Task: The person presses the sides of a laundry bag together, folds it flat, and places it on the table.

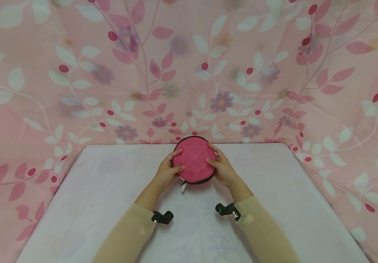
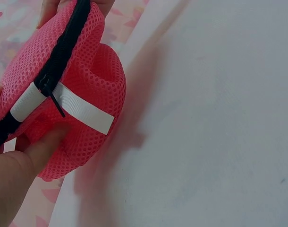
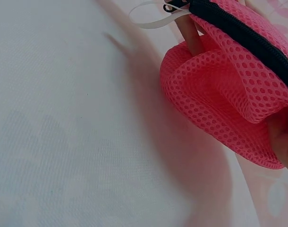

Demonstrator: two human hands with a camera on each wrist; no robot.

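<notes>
A round pink mesh laundry bag (image 1: 194,160) with a black zipper (image 2: 59,52) round its edge is held up near the far edge of the table. My left hand (image 1: 166,172) grips its left side, thumb on the face turned toward me. On the opposite side my right hand (image 1: 224,167) holds the rim in the same way, fingers behind. A white strap (image 2: 87,112) sticks out below the zipper in the left wrist view. The mesh underside sags in folds, and fingers (image 3: 283,137) press into it in the right wrist view.
A white cloth with faint prints covers the table (image 1: 110,204). Behind it and along both sides hangs a pink curtain (image 1: 189,73) with leaves and flowers. Small black cameras (image 1: 163,217) sit on both wrists, beside beige sleeves (image 1: 126,233).
</notes>
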